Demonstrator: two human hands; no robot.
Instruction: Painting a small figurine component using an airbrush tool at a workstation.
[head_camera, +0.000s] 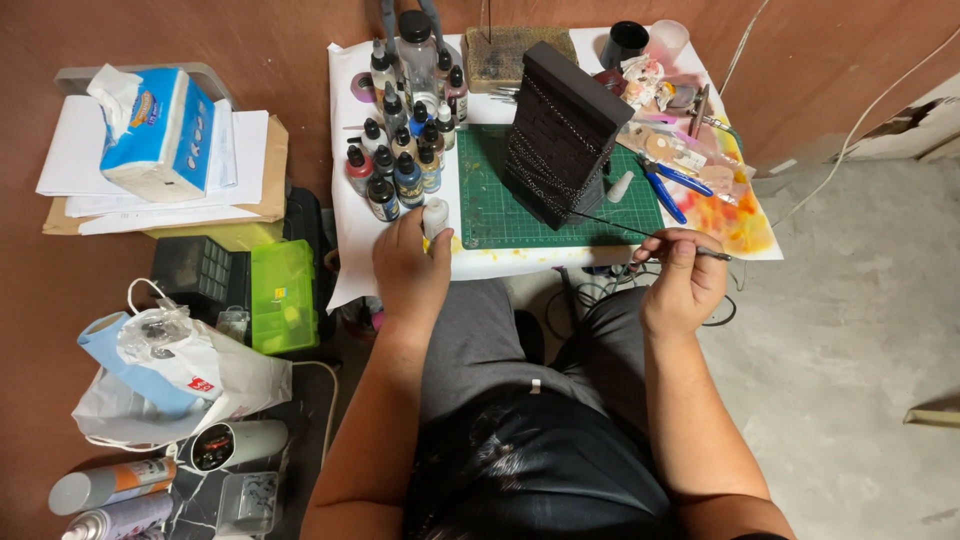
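My left hand grips a small white dropper bottle upright at the near edge of the little white table. My right hand pinches a thin paintbrush whose tip reaches toward the base of a dark model building. The model stands on a green cutting mat in the table's middle. Beside my left hand is a cluster of several paint bottles.
Blue-handled pliers, a white bottle cap and a paint-stained sheet lie right of the model. A black cup stands behind. At left: a tissue pack on papers, a green box, a plastic bag, spray cans.
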